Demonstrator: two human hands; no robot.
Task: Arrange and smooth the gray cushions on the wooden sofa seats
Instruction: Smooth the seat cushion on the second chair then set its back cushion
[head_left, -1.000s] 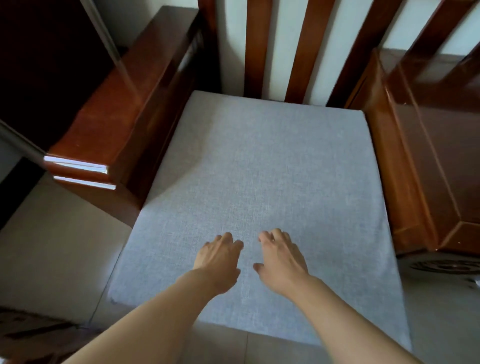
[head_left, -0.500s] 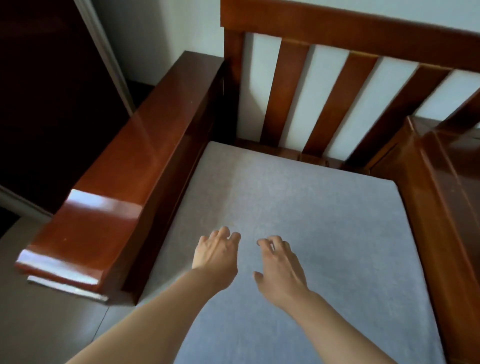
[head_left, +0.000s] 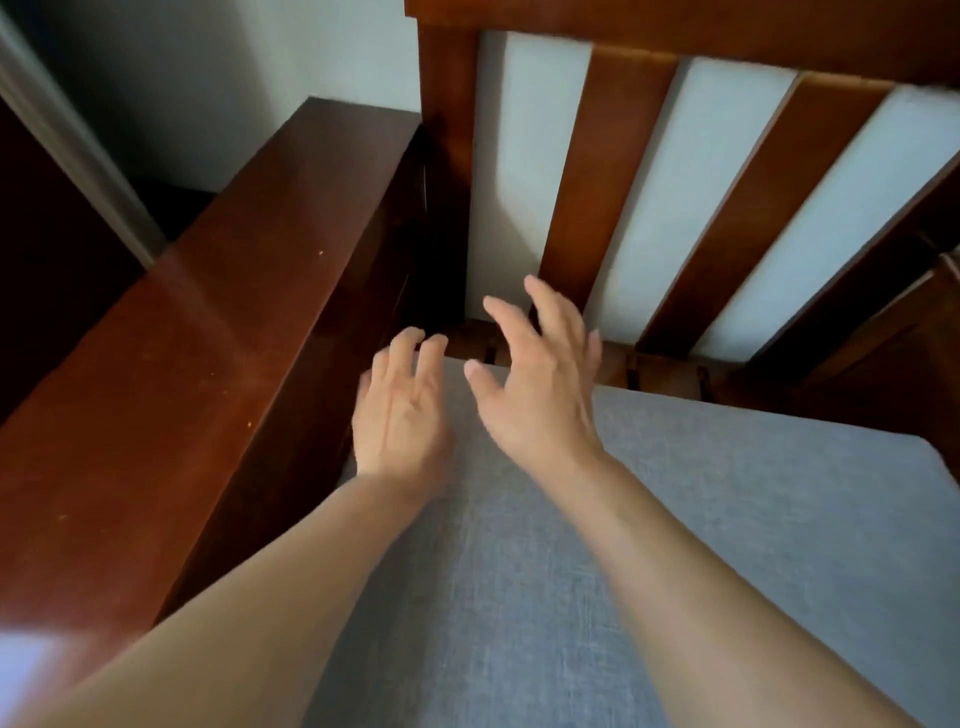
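A gray cushion (head_left: 649, 530) lies flat on the seat of the wooden sofa (head_left: 218, 364). Both my arms reach over it toward its back left corner. My left hand (head_left: 400, 410) hovers at that corner beside the armrest, fingers loosely curled and holding nothing. My right hand (head_left: 540, 384) is raised over the cushion's back edge with fingers spread and empty. A strip of bare wooden seat shows between the cushion's back edge and the slatted backrest (head_left: 597, 197).
The broad glossy left armrest (head_left: 171, 395) runs along the cushion's left side. Behind the backrest slats is a pale wall (head_left: 524, 156). A dark doorway (head_left: 47, 244) lies far left. Another wooden part (head_left: 914, 332) stands at the right.
Both hands have travelled from the cushion's front middle to its back left corner, and the view has followed them toward the backrest. The right hand's fingers have spread.
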